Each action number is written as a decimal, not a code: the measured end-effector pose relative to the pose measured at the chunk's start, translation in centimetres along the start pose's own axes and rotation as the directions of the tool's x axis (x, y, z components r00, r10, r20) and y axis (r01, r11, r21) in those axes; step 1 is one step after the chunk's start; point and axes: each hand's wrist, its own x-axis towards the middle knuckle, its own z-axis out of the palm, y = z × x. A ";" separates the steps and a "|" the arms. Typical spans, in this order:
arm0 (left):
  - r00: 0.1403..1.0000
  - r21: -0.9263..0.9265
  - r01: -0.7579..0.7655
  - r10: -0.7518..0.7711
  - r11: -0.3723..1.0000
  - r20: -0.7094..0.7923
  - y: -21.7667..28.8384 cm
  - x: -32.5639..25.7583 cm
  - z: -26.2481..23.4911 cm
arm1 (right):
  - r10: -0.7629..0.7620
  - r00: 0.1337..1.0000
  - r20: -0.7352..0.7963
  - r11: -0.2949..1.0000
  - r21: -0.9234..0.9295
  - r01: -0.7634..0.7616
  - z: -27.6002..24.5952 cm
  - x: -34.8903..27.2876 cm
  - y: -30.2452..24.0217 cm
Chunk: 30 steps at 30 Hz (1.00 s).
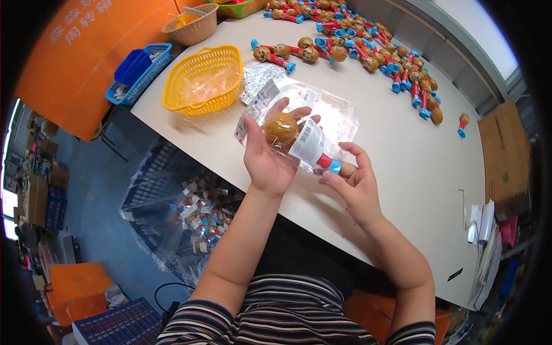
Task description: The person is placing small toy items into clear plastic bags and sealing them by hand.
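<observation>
At the near side of the white table (414, 190), a person in a striped shirt (287, 310) supports one toy (282, 130) over the tabletop with both hands. The toy has a round brown head at the left, a white label (309, 141) wrapped about its middle, a short red section and a blue end at the lower right. The left hand (270, 164) is palm up beneath the head; its thumb stands at the left and its fingers curve along the far side — a loose cradling grasp. The right hand (360, 190) grasps at the blue end, thumb on the near side, index finger raised. A clear plastic bag (263, 102) with a printed edge lies about the head; from here I cannot tell whether the toy is fully inside. A yellow basket (202, 107) stands at the far left, with printed packets (261, 77) just to its right. Beyond it sit a tan basket (195, 31) and a blue basket (138, 79). Loose toys (374, 54) are spread along the far and right side. Below the table's left edge, a lined blue crate (150, 178) contains packaged toys (204, 221). A cardboard box (505, 161) stands at the right.
</observation>
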 end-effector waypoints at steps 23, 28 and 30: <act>0.972 0.224 0.015 0.038 0.975 -0.232 1.3 -2.1 -1.0 | 0.250 0.968 -0.031 0.955 0.175 -0.241 -0.1 0.5 -0.7; 0.954 0.269 0.157 -0.076 0.950 -0.289 0.7 -1.5 -1.7 | 0.218 0.975 -0.045 0.972 -0.081 -0.221 -0.7 0.5 -0.9; 0.957 0.276 0.183 -0.107 0.943 -0.270 0.5 -1.2 -2.7 | 0.137 0.987 -0.078 0.984 -0.104 -0.145 -1.4 0.5 -0.8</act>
